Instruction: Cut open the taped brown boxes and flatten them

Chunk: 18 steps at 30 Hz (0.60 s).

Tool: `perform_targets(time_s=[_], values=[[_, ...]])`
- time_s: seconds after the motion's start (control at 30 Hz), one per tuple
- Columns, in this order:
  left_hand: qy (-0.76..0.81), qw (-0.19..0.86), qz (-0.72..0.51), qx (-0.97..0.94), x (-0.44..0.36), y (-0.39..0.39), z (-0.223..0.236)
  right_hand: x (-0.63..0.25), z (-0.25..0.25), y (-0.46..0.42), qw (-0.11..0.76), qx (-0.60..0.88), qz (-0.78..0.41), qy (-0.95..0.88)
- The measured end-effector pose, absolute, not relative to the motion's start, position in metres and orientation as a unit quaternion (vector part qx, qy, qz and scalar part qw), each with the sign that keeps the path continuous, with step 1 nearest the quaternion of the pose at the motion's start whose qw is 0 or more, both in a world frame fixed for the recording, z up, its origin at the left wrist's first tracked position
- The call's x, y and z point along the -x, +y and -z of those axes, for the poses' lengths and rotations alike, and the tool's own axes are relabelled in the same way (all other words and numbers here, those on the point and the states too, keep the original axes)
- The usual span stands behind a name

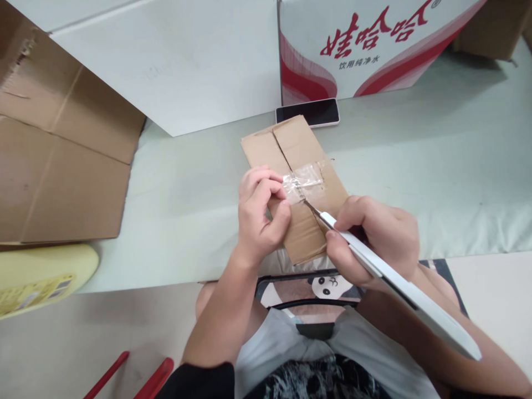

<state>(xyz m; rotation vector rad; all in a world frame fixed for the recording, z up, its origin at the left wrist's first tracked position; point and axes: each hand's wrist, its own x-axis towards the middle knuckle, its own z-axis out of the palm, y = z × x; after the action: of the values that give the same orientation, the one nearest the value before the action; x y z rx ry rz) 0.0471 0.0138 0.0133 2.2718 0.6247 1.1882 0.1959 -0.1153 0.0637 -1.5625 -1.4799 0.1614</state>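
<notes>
A small flat cardboard box (pixel 305 141) lies at an angle near the front edge of the covered table, a strip of clear tape (pixel 310 177) across its middle seam. My left hand (pixel 264 208), fingers curled, grips the box's left side by the tape's end. In my right hand (pixel 378 233) is a white utility knife (pixel 399 285), its handle slanting back toward my forearm. The thin blade (pixel 312 208) meets the box at the seam, just below the tape. How deep the tip goes, I cannot tell.
Behind the box lies a phone (pixel 310 112), against a white carton with red lettering (pixel 374 61). A large white box (pixel 178 66) and brown cartons (pixel 62 155) stand to the left. A yellow rounded object (pixel 50 274) sits at the left edge. Red bars (pixel 153 379) show below.
</notes>
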Motion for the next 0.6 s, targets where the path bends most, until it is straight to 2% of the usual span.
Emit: perform_targets(time_s=[0.43, 0.6], values=[[0.219, 0.258, -0.452, -0.825, -0.0485, 0.0138, -0.0128, -0.1978, -0.0616, -0.1156, 0.467, 0.632, -0.068, -0.614], [0.220, 0.260, -0.456, -0.822, -0.0493, 0.0136, -0.0126, -0.1963, -0.0606, -0.1152, 0.490, 0.632, -0.073, -0.596]])
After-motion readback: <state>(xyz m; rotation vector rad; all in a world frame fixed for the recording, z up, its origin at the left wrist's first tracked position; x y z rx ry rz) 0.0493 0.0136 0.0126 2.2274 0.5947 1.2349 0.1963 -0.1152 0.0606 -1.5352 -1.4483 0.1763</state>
